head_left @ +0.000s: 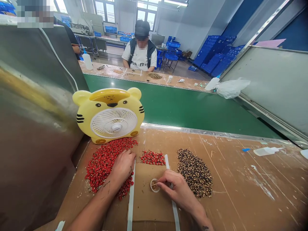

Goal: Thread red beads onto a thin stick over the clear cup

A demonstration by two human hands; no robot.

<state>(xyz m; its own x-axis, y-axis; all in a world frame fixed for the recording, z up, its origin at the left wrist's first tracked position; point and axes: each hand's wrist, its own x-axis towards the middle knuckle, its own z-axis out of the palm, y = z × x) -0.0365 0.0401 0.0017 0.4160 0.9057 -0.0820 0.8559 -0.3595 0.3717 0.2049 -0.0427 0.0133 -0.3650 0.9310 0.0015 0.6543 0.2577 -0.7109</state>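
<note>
My left hand (124,165) is at the right edge of a heap of small red pieces (103,163), its fingers curled down and closed; whatever they pinch is hidden. My right hand (176,187) pinches a thin pale stick (154,184), whose tip is over a small round white dish (155,190). That dish sits on a cardboard sheet (150,207) between two white tape strips. At the far end of the sheet lies a smaller group of red pieces with pale and dark parts (152,158). Right of my right hand is a heap of black-and-tan pieces (196,173).
A yellow animal-faced fan (109,115) stands behind the red heap, beside a large metal housing (36,128). A green conveyor belt (180,109) runs beyond the table. Across it sits a co-worker (141,51). A white squeeze bottle (267,151) lies at right.
</note>
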